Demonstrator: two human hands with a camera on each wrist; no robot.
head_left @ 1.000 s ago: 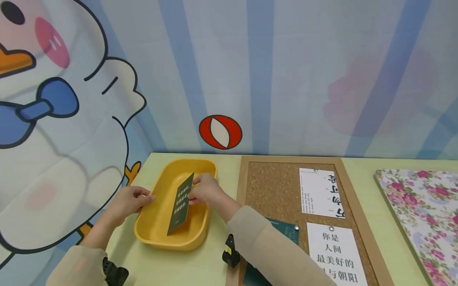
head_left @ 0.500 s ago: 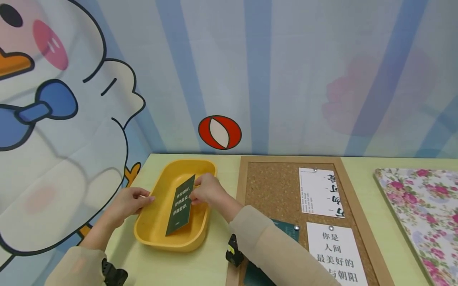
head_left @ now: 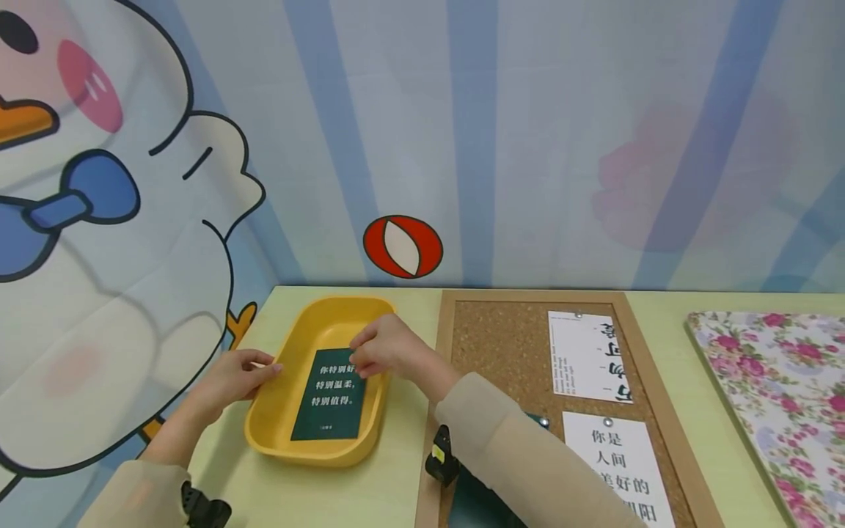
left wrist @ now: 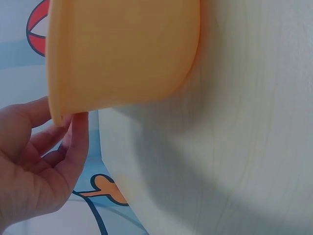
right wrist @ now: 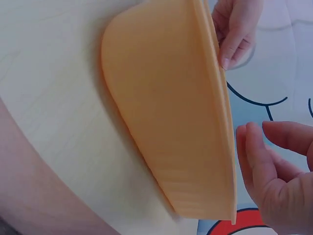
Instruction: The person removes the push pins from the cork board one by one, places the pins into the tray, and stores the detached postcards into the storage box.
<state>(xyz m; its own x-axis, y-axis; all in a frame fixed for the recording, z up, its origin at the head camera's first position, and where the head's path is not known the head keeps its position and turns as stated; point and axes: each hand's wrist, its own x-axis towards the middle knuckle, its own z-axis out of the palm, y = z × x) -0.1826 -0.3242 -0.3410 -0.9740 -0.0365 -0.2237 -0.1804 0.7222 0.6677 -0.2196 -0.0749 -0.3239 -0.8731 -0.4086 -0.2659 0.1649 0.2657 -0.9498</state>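
A yellow plastic tray (head_left: 276,419) stands on the table at the left, its outer wall (left wrist: 132,54) filling the top of the left wrist view. My left hand (head_left: 239,378) pinches the tray's left rim, thumb above and fingers under the lip. Inside the tray lies a dark green card (head_left: 326,403) with white Chinese lettering, face up. Over the card's upper right corner hovers my right hand (head_left: 386,348). In the right wrist view the thumb and fingers of that right hand (right wrist: 281,171) stand apart with nothing between them.
A wood-framed corkboard (head_left: 498,341) lies right of the tray, bearing pinned white cards (head_left: 587,356) and a green card (head_left: 485,495) partly under the right sleeve. A floral-covered board (head_left: 779,381) lies at far right. A cartoon-printed backdrop (head_left: 396,110) rises behind the table.
The green card has gone from tilted up in my right fingers to lying in the tray. My right fingers have released it. The left hand stays on the rim.
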